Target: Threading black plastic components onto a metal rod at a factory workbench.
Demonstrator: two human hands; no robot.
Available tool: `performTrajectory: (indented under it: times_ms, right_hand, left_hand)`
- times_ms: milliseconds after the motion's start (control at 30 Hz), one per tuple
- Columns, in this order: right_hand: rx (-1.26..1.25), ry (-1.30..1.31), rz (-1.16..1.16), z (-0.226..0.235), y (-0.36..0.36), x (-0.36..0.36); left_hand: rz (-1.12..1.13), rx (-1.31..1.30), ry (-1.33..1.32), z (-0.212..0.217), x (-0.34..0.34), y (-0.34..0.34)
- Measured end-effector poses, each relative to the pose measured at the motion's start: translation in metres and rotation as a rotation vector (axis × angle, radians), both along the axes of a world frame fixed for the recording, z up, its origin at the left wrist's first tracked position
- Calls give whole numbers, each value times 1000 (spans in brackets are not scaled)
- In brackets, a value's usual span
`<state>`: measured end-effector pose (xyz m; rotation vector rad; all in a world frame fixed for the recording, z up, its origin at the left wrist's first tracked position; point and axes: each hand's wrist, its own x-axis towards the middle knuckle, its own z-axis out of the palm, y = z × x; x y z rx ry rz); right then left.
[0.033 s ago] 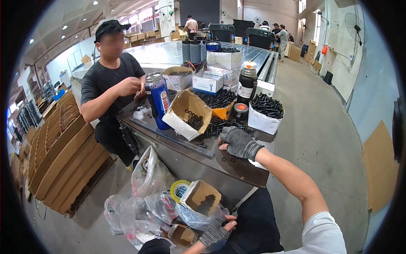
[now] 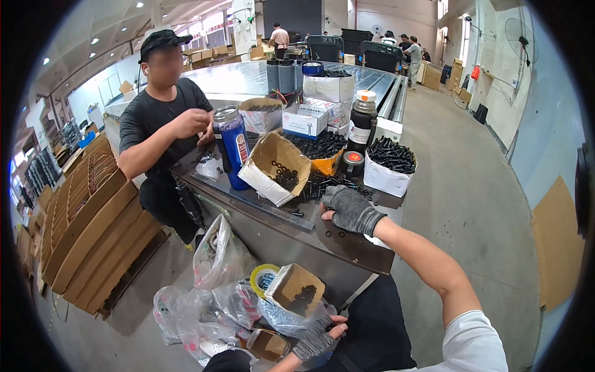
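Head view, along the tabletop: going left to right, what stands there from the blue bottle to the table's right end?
Blue bottle → open cardboard box of black washers → orange tray of black screws → tall dark bottle with orange cap → white box heaped with black screws. The gloved right hand rests on the table in front of them.

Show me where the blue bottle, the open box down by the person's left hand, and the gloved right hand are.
blue bottle point(image 2: 233, 152): head view, middle of its blue body.
open box point(image 2: 296, 292): head view, on its inner cardboard wall.
right hand point(image 2: 348, 208): head view, back of the grey glove.
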<state>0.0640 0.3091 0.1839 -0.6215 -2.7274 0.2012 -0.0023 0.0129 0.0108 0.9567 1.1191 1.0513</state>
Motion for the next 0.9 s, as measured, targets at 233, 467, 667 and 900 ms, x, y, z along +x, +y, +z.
performTrajectory:
  times_ms: [233,467,667,900]
  right_hand:
    - [139,160,-120,-4,12,-11]
    - [178,-42,-309,16,8,-39]
    - [156,-26,-277,8,16,-38]
    - [154,-117,-114,6,19,-42]
  left_hand:
    - [-15,96,121,8,-3,2]
    - [-30,86,183,12,-1,-2]
    - [-92,59,225,15,-4,-1]
    - [-84,138,297,7,-2,-3]
